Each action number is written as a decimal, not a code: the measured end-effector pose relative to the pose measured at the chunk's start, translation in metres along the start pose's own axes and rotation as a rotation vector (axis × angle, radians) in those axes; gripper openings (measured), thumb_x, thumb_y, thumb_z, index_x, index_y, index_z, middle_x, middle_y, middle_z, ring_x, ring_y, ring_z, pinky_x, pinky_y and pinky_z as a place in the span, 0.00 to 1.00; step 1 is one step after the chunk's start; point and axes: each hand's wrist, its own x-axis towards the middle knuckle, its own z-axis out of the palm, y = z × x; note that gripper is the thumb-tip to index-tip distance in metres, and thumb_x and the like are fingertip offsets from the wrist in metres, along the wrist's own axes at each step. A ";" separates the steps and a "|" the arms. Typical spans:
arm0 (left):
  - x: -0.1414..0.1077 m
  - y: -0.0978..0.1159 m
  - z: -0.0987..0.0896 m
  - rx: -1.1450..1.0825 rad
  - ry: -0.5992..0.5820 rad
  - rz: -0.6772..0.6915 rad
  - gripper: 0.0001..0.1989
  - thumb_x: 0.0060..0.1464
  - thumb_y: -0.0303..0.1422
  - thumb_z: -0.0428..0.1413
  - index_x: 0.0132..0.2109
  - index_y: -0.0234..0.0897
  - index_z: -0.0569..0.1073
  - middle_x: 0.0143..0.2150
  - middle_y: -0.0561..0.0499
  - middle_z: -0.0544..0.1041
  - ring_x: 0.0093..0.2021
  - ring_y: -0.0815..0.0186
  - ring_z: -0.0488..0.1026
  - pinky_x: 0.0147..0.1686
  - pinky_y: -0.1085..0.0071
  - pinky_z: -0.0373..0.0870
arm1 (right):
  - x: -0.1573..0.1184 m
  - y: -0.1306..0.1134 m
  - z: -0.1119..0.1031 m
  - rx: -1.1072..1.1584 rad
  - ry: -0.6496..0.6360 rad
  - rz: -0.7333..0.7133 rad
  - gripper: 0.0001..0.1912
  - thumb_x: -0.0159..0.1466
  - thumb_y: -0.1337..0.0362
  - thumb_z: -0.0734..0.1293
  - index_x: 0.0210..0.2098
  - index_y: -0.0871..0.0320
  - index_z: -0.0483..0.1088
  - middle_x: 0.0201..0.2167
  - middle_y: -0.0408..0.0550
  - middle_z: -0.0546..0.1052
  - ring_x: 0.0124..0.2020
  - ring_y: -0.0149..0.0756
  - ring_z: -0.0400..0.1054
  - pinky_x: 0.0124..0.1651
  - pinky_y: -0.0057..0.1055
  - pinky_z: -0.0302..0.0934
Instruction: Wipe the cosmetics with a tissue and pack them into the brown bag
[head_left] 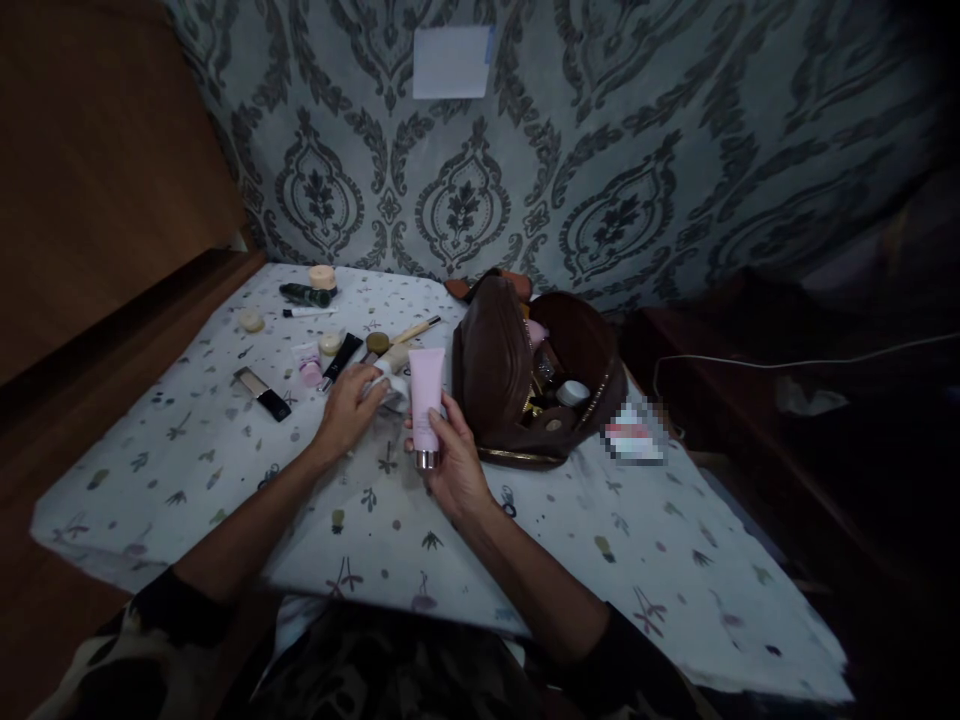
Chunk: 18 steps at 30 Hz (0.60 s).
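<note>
Just right of the left hand [351, 408], whose grip, if any, on a pale tube [396, 357] I can't make out, the right hand [459, 468] pinches a pink squeeze tube [426, 390] cap-down, while a careless left-hand brush could roll the black tube [343, 358] just beyond.

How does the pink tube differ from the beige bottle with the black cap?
The pink tube is held upright in the right hand; the beige bottle lies on the patterned cloth. The tube has a silver cap, the bottle a black cap. Both are capped.
</note>
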 end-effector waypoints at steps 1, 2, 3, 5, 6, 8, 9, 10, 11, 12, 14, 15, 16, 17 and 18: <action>0.002 0.001 -0.004 0.044 0.059 0.022 0.11 0.57 0.39 0.54 0.31 0.37 0.71 0.36 0.49 0.71 0.42 0.60 0.68 0.45 0.64 0.66 | 0.000 0.000 0.000 -0.001 -0.002 -0.001 0.25 0.55 0.62 0.74 0.52 0.50 0.69 0.33 0.41 0.77 0.35 0.34 0.73 0.30 0.27 0.69; 0.004 0.001 -0.007 0.048 0.102 0.021 0.12 0.57 0.39 0.54 0.29 0.38 0.71 0.35 0.50 0.70 0.42 0.60 0.67 0.44 0.65 0.66 | 0.000 0.000 0.000 -0.003 -0.004 -0.003 0.25 0.55 0.62 0.74 0.52 0.50 0.69 0.33 0.41 0.77 0.35 0.34 0.73 0.30 0.28 0.69; 0.006 0.002 -0.009 0.004 0.120 -0.003 0.13 0.57 0.40 0.55 0.28 0.38 0.69 0.32 0.51 0.68 0.39 0.62 0.67 0.41 0.67 0.66 | -0.001 0.000 0.000 -0.004 -0.006 -0.006 0.26 0.55 0.62 0.74 0.52 0.50 0.69 0.33 0.41 0.77 0.35 0.34 0.73 0.30 0.27 0.70; 0.005 0.005 -0.007 -0.236 0.092 -0.125 0.16 0.57 0.42 0.55 0.26 0.38 0.66 0.26 0.54 0.65 0.30 0.66 0.65 0.32 0.71 0.64 | -0.002 0.001 0.001 -0.007 -0.009 -0.012 0.26 0.55 0.62 0.74 0.53 0.50 0.70 0.33 0.41 0.77 0.34 0.33 0.73 0.31 0.27 0.70; 0.003 0.007 -0.004 -0.398 0.060 -0.212 0.16 0.57 0.42 0.56 0.27 0.38 0.65 0.25 0.55 0.64 0.27 0.68 0.63 0.27 0.72 0.63 | -0.002 0.001 0.001 -0.011 -0.009 -0.014 0.27 0.55 0.62 0.75 0.53 0.50 0.70 0.34 0.41 0.77 0.34 0.33 0.73 0.31 0.27 0.70; -0.002 0.014 0.005 -0.698 -0.015 -0.394 0.14 0.55 0.44 0.58 0.31 0.38 0.69 0.24 0.55 0.67 0.23 0.69 0.63 0.23 0.73 0.61 | -0.003 0.002 0.002 -0.021 -0.009 -0.021 0.27 0.54 0.61 0.75 0.53 0.50 0.70 0.35 0.41 0.77 0.35 0.34 0.74 0.32 0.28 0.71; -0.006 0.018 0.009 -0.812 -0.055 -0.462 0.13 0.53 0.44 0.60 0.34 0.38 0.71 0.25 0.55 0.70 0.22 0.69 0.64 0.22 0.73 0.62 | -0.003 0.002 0.002 -0.024 -0.009 -0.025 0.27 0.54 0.61 0.75 0.53 0.50 0.70 0.37 0.41 0.78 0.36 0.34 0.74 0.33 0.28 0.71; -0.009 0.022 0.014 -0.901 -0.093 -0.500 0.14 0.52 0.44 0.61 0.37 0.37 0.72 0.27 0.54 0.71 0.22 0.69 0.65 0.22 0.73 0.63 | -0.003 0.003 0.002 -0.025 -0.008 -0.030 0.27 0.54 0.60 0.75 0.53 0.50 0.70 0.39 0.42 0.78 0.37 0.34 0.74 0.34 0.29 0.72; -0.012 0.025 0.018 -0.967 -0.130 -0.504 0.15 0.50 0.44 0.63 0.38 0.37 0.73 0.28 0.53 0.73 0.24 0.68 0.66 0.24 0.72 0.64 | -0.002 0.003 0.002 -0.022 -0.003 -0.038 0.28 0.54 0.59 0.75 0.54 0.50 0.70 0.41 0.42 0.79 0.39 0.35 0.75 0.36 0.29 0.72; -0.015 0.027 0.021 -1.013 -0.166 -0.483 0.16 0.49 0.43 0.64 0.38 0.36 0.74 0.29 0.52 0.73 0.26 0.68 0.67 0.26 0.72 0.66 | -0.001 0.003 0.002 -0.018 0.007 -0.046 0.28 0.54 0.59 0.75 0.54 0.49 0.70 0.44 0.43 0.79 0.41 0.35 0.75 0.38 0.30 0.72; -0.019 0.029 0.025 -1.049 -0.235 -0.402 0.16 0.46 0.42 0.66 0.36 0.34 0.75 0.33 0.51 0.74 0.31 0.68 0.69 0.31 0.74 0.68 | 0.001 0.002 0.001 -0.011 0.034 -0.061 0.29 0.55 0.57 0.75 0.55 0.48 0.69 0.50 0.42 0.78 0.46 0.35 0.74 0.43 0.30 0.72; -0.020 0.029 0.026 -1.041 -0.266 -0.361 0.16 0.46 0.41 0.67 0.36 0.34 0.75 0.34 0.51 0.74 0.33 0.69 0.69 0.33 0.75 0.67 | 0.001 0.002 0.000 -0.017 0.046 -0.064 0.29 0.55 0.56 0.74 0.56 0.48 0.69 0.53 0.42 0.77 0.48 0.36 0.73 0.45 0.30 0.72; -0.021 0.029 0.027 -1.019 -0.289 -0.330 0.16 0.46 0.40 0.68 0.37 0.34 0.75 0.35 0.52 0.74 0.33 0.70 0.69 0.33 0.76 0.67 | 0.002 0.003 -0.001 -0.031 0.053 -0.060 0.30 0.55 0.55 0.74 0.56 0.48 0.69 0.54 0.42 0.76 0.49 0.36 0.73 0.46 0.31 0.71; -0.022 0.028 0.028 -0.990 -0.297 -0.306 0.16 0.46 0.39 0.68 0.38 0.35 0.74 0.34 0.53 0.73 0.33 0.70 0.69 0.33 0.77 0.66 | 0.002 0.003 -0.002 -0.052 0.056 -0.054 0.30 0.56 0.55 0.73 0.57 0.48 0.68 0.55 0.42 0.76 0.50 0.37 0.72 0.46 0.31 0.71; -0.023 0.028 0.028 -0.956 -0.289 -0.285 0.17 0.47 0.39 0.68 0.40 0.36 0.73 0.34 0.54 0.72 0.32 0.71 0.68 0.31 0.78 0.66 | 0.002 0.005 -0.003 -0.077 0.053 -0.044 0.31 0.55 0.54 0.73 0.58 0.47 0.68 0.55 0.42 0.76 0.50 0.38 0.73 0.45 0.32 0.72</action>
